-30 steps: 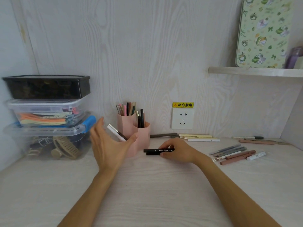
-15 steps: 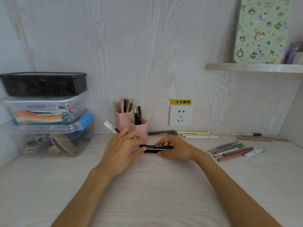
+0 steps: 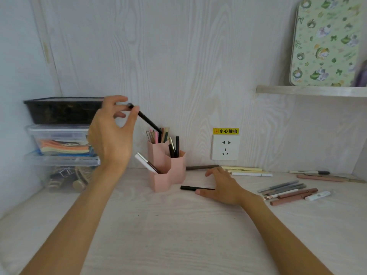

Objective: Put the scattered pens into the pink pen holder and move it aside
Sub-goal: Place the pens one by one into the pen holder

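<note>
Since before, left hand (image 3: 111, 135) has lifted a black pen (image 3: 148, 121), pinched, tip over the holder (image 3: 167, 167). Right hand (image 3: 224, 187) rests flat on another pen (image 3: 190, 187), centre frame.

Bare desk (image 3: 178, 235) fills the lower middle of the frame, open to a hand. At left, 3 stacked storage boxes (image 3: 61, 139) block the corner. The pink pen holder (image 3: 168, 171) stands centre (its back compartment packed with pens). A loose black pen (image 3: 196, 188) lies just right of it; scattered pens (image 3: 288, 193) crowd the right side.
</note>
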The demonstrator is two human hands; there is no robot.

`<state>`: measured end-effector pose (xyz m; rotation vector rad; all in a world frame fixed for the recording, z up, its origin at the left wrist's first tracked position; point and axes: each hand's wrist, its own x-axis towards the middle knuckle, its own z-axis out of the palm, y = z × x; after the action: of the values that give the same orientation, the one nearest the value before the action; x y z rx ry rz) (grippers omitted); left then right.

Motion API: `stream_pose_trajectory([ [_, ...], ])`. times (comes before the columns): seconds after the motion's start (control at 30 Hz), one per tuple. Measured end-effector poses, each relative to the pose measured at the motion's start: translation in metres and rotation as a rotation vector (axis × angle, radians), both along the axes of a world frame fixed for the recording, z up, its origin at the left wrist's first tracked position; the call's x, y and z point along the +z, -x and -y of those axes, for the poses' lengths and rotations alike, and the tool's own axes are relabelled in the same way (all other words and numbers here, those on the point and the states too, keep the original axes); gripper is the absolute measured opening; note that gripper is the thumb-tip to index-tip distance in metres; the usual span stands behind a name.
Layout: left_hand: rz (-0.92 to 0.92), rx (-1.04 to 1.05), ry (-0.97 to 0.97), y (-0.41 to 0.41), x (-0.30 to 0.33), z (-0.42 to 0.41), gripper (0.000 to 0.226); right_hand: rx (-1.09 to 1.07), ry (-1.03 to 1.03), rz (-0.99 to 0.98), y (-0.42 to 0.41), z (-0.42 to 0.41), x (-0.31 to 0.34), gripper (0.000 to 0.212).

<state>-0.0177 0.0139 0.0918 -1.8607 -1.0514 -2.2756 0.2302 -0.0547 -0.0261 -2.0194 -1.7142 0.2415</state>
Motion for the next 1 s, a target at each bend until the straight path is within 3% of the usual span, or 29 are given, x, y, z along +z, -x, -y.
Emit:
stream_pose_trajectory([
  [0.13,-0.371,0.134,-0.025,-0.015,0.0,-0.007,0.019,0.068,-0.044,-0.03,0.001,0.002,0.004,0.046],
  [0.3,-0.527,0.127,0.006,-0.03,-0.015,-0.017,0.018,0.109,0.138,-0.115,-0.012,0.007,0.013,0.04],
  [0.4,-0.663,0.126,0.127,-0.031,-0.023,-0.027,0.015,0.105,0.19,-0.15,-0.016,0.01,0.016,0.035],
  [0.53,-0.914,0.149,0.212,-0.026,-0.04,-0.035,0.033,0.077,0.186,-0.149,-0.017,0.012,0.02,0.027],
  [0.6,-0.829,0.145,0.134,-0.023,-0.049,-0.031,0.04,0.041,0.176,-0.124,-0.019,0.013,0.022,0.021],
  [0.67,-0.534,0.112,0.149,-0.021,-0.064,-0.023,0.046,0.019,0.161,-0.11,-0.022,0.015,0.023,0.015],
  [0.73,-0.173,0.037,0.284,-0.016,-0.085,-0.016,0.053,0.01,0.117,-0.131,-0.023,0.017,0.023,0.011],
  [0.8,0.011,-0.063,0.464,-0.013,-0.103,-0.014,0.064,-0.001,0.007,-0.183,-0.022,0.016,0.025,0.009],
  [1.0,-0.121,-0.175,0.661,-0.016,-0.117,-0.016,0.069,-0.093,-0.434,-0.464,-0.013,0.018,0.042,0.011],
])
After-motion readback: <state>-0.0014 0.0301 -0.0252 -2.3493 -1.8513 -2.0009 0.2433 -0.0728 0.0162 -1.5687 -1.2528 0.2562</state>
